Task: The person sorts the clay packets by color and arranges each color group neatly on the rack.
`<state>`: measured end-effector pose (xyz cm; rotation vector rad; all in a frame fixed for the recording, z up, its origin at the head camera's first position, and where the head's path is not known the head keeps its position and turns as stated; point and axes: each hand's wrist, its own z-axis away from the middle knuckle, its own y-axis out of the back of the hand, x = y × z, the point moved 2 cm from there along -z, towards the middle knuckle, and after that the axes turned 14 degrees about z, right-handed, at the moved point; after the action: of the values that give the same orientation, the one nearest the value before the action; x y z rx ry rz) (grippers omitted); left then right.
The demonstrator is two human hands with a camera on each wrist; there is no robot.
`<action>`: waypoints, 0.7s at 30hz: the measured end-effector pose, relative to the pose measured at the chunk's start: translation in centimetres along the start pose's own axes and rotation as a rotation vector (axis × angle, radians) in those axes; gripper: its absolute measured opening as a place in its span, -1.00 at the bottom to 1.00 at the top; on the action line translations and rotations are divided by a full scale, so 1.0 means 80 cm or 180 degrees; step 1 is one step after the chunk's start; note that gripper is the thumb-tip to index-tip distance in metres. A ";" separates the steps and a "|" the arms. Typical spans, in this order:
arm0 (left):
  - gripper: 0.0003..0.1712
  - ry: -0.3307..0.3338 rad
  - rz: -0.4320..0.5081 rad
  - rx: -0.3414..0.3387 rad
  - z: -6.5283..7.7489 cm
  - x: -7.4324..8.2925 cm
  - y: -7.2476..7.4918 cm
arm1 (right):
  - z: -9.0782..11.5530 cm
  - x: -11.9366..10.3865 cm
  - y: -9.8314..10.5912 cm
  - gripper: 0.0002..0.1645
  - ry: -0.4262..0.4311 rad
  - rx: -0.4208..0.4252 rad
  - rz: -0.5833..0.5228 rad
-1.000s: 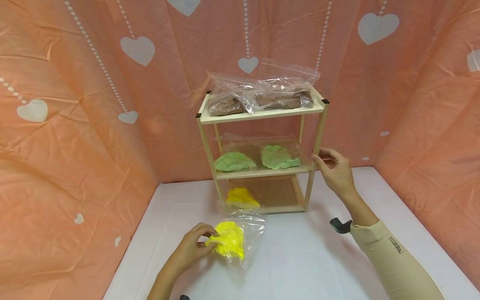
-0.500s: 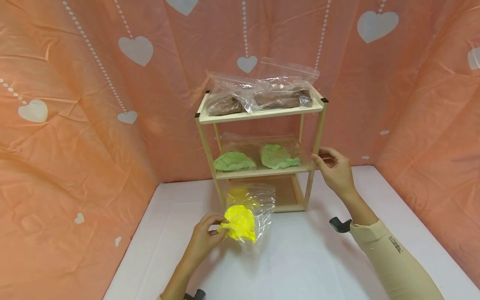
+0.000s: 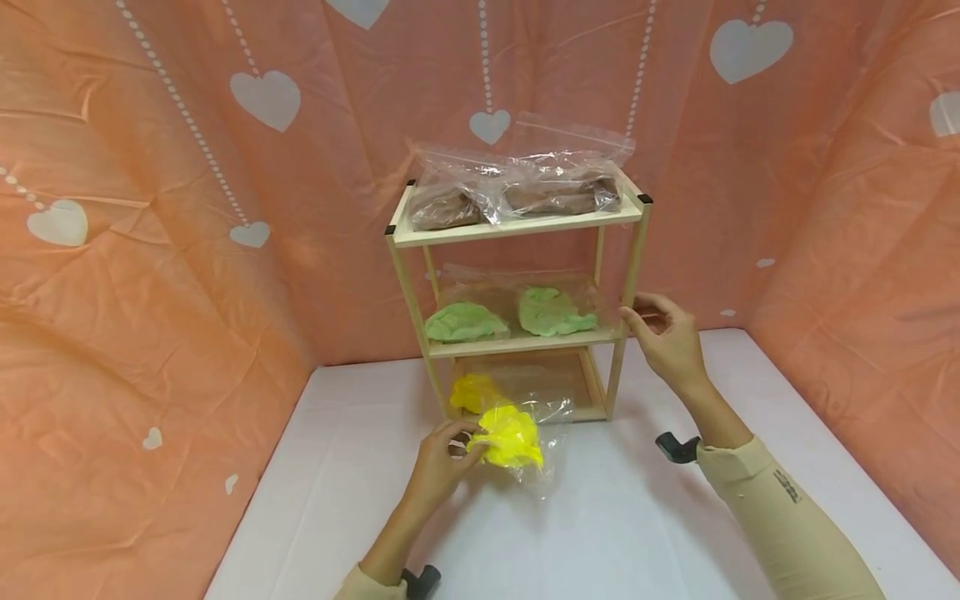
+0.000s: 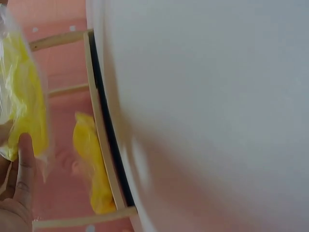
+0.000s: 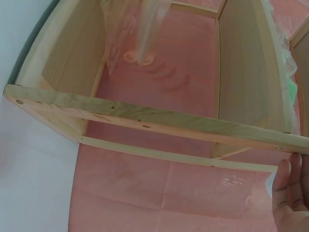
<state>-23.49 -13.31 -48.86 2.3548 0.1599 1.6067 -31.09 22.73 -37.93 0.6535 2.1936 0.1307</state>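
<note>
My left hand [image 3: 441, 457] pinches a clear zip bag holding a bright yellow lump [image 3: 512, 437] by its left side. The bag hangs just in front of the bottom level of a small wooden shelf rack [image 3: 525, 343]. On that bottom level, at the left, lies another bagged yellow lump [image 3: 472, 393], partly hidden behind the held bag; it also shows in the left wrist view. My right hand [image 3: 670, 343] holds the rack's right front post at about middle-shelf height, thumb in front and fingers partly hidden behind. In the right wrist view, fingers [image 5: 284, 181] meet the post.
Two bagged pale green lumps, one left [image 3: 465, 323] and one right [image 3: 553, 312], lie on the middle shelf. Bagged brown blocks [image 3: 562, 196] sit on top. A white-covered table [image 3: 600, 508] bears the rack; pink heart-patterned cloth [image 3: 360, 275] hangs behind and at both sides.
My left hand has carried the bagged yellow lump right and up toward the rack's bottom level; the bag now overlaps it. The right hand stays on the post.
</note>
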 end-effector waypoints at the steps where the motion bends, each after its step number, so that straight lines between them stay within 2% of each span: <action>1: -0.79 0.0001 0.0028 0.0012 -0.003 0.000 -0.002 | 0.000 0.000 0.000 -0.75 -0.0006 0.0001 -0.0002; 8: -0.79 0.0102 0.0179 0.0110 -0.021 -0.003 -0.021 | 0.000 0.001 0.001 -0.70 0.0000 0.0004 -0.0040; 16: -0.76 0.0187 0.0275 0.0061 -0.045 -0.008 -0.047 | -0.001 0.003 0.001 -0.73 -0.0034 0.0037 -0.0021; 21: -0.73 0.0163 0.0262 0.0115 -0.058 -0.009 -0.059 | -0.001 0.003 0.000 -0.74 -0.0069 0.0049 -0.0015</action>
<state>-27.72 -8.20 -49.32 2.3772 0.1047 1.7167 -31.24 22.85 -38.05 0.6553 2.1771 0.1039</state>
